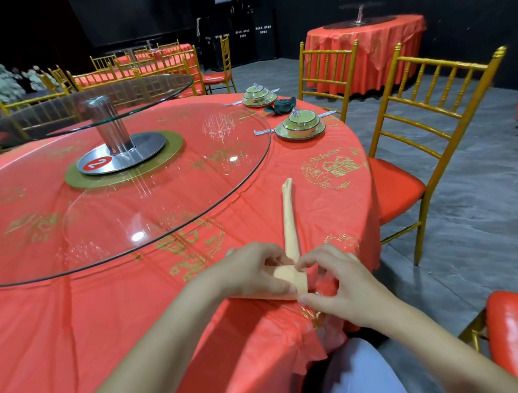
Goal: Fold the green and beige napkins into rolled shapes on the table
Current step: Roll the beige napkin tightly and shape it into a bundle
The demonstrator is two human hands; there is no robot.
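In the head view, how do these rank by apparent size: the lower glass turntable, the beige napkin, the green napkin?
1. lower glass turntable
2. beige napkin
3. green napkin; it lies farther from the camera, so its true size is unsure.

Single head-worn view, wide-angle, pitched forward and down. Stands at the near edge of the round table draped in red gold-printed plastic cloth [76, 334], facing across it. Nearest the lens, low centre: left hand [254, 272] and right hand [345, 288], both pinching the long beige rolled cloth napkin [289, 222]; bare forearms enter from the bottom edge. Mid-distance, left of centre: clear round glass turntable [188, 186]. Far, top right: second round table under red cloth [364, 51]. Gold slat-back chair with red seat [396, 185] at right leans outward, lens spread.
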